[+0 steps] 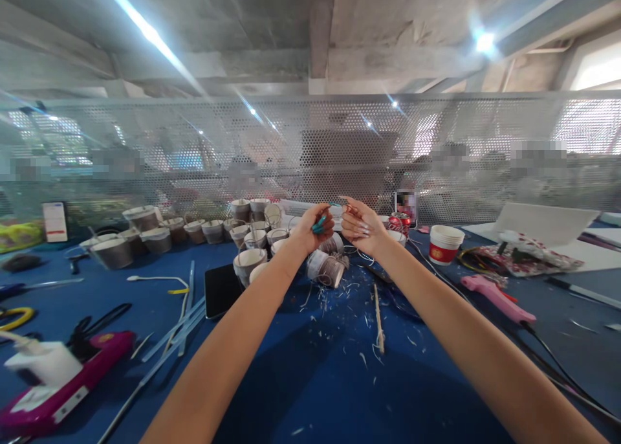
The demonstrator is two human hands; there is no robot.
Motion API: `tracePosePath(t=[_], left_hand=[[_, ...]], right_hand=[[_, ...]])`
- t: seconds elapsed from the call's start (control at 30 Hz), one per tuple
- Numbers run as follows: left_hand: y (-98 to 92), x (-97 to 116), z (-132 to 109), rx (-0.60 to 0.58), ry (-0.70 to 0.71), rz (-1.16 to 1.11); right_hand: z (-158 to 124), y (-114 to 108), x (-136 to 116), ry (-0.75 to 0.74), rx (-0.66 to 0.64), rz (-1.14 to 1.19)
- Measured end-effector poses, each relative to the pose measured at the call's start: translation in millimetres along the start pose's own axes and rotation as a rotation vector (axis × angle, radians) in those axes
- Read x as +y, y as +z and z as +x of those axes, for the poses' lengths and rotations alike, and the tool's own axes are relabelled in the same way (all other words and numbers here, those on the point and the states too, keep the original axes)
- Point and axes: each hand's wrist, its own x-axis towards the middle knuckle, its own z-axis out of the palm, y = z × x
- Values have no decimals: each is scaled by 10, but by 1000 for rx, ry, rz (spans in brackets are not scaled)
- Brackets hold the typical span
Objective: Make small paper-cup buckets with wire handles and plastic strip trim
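My left hand (308,229) and my right hand (363,225) are raised over the middle of the table, fingertips almost meeting. Both are closed in a pinch around something thin between them, too small to name. A glossy teal patch shows at the curled fingers of my left hand; whether it is a held piece or the nails is unclear. Just below my hands lies a small grey-brown and white bucket (326,269) on its side, with loose strands around it. Small upright buckets with thin handles, one of them a white-rimmed bucket (250,261), crowd the area to the left.
Scraps litter the blue table (369,392). A black phone (222,290), clear strips (182,327) and a magenta power strip (92,379) lie left. Rightward are a red can (398,224), paper cups (444,244) and a pink corded tool (497,299). A perforated screen (349,153) stands behind.
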Motion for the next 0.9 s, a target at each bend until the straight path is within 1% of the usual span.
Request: tracePosePath(t=[0.27, 0.47, 0.6, 0.8, 0.9], left_hand=[[19, 13, -5, -30, 30, 9], [43, -2, 6, 52, 85, 43], [33, 5, 11, 131, 137, 6], [48, 19, -5, 226, 144, -42], [79, 16, -20, 259, 136, -75]], right_hand=[[13, -60, -14, 13, -44, -33], [48, -44, 56, 20, 1, -45], [48, -39, 81, 15, 45, -34], [40, -42, 107, 42, 97, -34], [41, -46, 129, 47, 103, -36]])
